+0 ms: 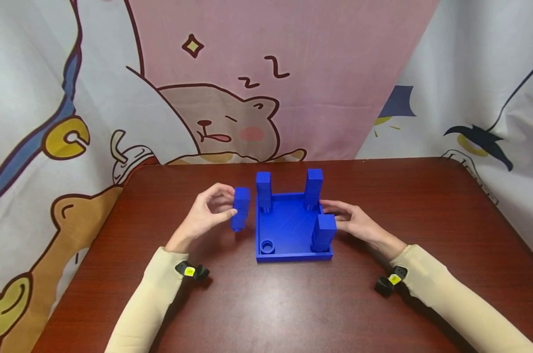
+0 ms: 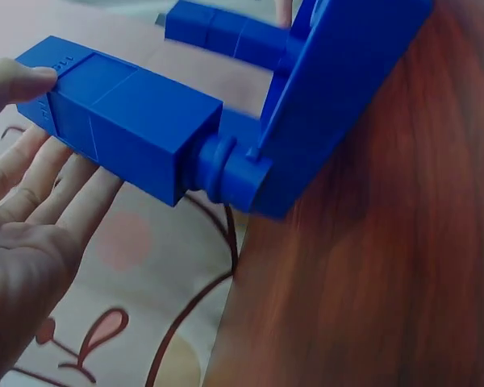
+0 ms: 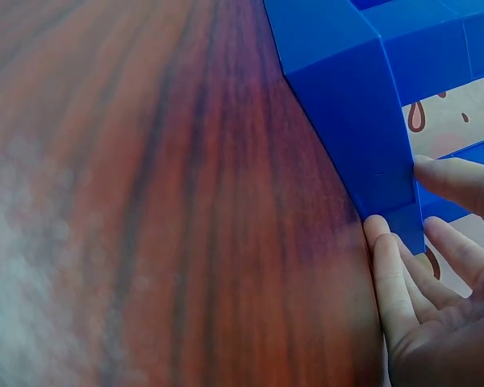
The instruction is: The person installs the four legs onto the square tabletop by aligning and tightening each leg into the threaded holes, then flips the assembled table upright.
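Note:
In the head view my left hand (image 1: 203, 212) pinches a blue square leg (image 1: 241, 206) between thumb and fingers. It stands nearly upright, just left of a shallow blue square tray (image 1: 284, 257). The leg's round peg (image 2: 230, 168) shows in the left wrist view, pointing toward the tray. Three similar legs, at far left (image 1: 263, 189), far right (image 1: 313, 186) and near right (image 1: 324, 230), stand on tray corners. A round socket (image 1: 267, 247) shows at the near left corner. My right hand (image 1: 359, 223) rests its extended fingers against the tray's right side; its thumb tip touches the rim.
The tray sits on a dark red-brown wooden table (image 1: 284, 314). Behind the table hangs a cartoon-printed cloth (image 1: 337, 59), which also runs along both sides. Small black wrist devices are on the left sleeve (image 1: 147, 299) and the right sleeve (image 1: 451, 294).

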### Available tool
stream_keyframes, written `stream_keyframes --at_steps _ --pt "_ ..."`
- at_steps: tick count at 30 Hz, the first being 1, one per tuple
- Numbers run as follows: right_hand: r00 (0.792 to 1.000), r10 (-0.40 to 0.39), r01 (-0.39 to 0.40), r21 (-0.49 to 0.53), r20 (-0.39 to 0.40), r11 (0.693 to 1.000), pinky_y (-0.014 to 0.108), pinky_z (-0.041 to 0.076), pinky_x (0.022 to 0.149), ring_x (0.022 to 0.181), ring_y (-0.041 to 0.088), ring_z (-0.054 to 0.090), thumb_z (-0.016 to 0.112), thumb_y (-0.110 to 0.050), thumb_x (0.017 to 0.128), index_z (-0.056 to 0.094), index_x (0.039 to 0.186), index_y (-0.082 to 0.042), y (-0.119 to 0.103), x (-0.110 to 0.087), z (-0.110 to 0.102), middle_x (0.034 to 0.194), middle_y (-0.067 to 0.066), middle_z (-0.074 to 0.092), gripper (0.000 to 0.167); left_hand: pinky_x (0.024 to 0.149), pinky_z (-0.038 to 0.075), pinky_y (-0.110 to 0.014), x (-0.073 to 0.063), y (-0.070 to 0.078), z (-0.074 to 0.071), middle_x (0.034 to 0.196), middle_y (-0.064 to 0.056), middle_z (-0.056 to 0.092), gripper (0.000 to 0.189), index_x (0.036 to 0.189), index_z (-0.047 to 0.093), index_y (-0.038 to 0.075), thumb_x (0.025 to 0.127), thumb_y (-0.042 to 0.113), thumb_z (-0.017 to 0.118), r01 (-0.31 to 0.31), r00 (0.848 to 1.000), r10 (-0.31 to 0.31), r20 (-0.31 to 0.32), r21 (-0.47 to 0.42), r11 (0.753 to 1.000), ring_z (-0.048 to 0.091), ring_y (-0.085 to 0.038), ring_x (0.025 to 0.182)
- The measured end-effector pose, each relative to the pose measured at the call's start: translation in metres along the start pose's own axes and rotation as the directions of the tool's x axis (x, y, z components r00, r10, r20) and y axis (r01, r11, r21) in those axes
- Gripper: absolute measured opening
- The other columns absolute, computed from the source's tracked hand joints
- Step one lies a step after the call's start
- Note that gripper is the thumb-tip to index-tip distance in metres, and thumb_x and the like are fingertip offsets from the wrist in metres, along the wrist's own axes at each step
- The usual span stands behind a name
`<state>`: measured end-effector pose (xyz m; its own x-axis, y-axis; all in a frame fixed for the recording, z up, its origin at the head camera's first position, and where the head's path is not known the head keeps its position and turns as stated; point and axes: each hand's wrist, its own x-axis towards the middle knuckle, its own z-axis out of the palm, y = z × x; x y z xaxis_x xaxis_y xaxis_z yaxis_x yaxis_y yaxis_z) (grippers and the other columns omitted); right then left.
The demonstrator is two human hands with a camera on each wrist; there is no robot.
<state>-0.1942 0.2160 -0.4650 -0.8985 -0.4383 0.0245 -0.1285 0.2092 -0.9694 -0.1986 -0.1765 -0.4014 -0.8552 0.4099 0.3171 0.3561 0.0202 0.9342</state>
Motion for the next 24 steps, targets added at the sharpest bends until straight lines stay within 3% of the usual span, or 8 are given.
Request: stream_keyframes --at_steps 13,19,24 --pt "1.0 0.003 -0.003 0.011 0.007 1.0 0.026 0.051 0.081 0.097 0.021 0.066 0.066 -0.001 0.089 0.045 0.141 0.003 0.0 -0.001 0.0 0.126 0.029 0.055 0.056 0.083 0.054 -0.039 0.001 0.011 0.041 0.1 -0.008 0.057 0.041 0.103 0.04 -0.013 0.071 -0.026 0.062 -0.042 0.984 0.08 0.16 -0.233 0.972 0.063 -0.018 0.094" --pt "1.0 0.004 -0.004 0.0 0.007 1.0 0.026 0.051 0.082 0.099 0.023 0.065 0.066 -0.002 0.089 0.046 0.141 0.002 -0.001 -0.001 0.0 0.127 0.028 0.055 0.056 0.079 0.054 -0.035 -0.002 0.009 0.05 0.097 -0.009 0.057 0.043 0.101 0.038 -0.011 0.07 -0.029 0.06 -0.037 0.975 0.091 0.201 -0.257 0.966 0.062 -0.019 0.094" --pt "1.0 0.008 -0.008 -0.013 0.006 1.0 0.027 0.051 0.083 0.101 0.026 0.065 0.066 -0.002 0.089 0.046 0.141 0.001 -0.002 -0.001 -0.001 0.127 0.028 0.055 0.055 0.079 0.054 -0.034 -0.006 0.002 0.055 0.097 -0.011 0.05 0.041 0.1 0.039 -0.011 0.071 -0.026 0.064 -0.01 0.97 0.056 0.236 -0.196 0.981 0.061 -0.017 0.093"
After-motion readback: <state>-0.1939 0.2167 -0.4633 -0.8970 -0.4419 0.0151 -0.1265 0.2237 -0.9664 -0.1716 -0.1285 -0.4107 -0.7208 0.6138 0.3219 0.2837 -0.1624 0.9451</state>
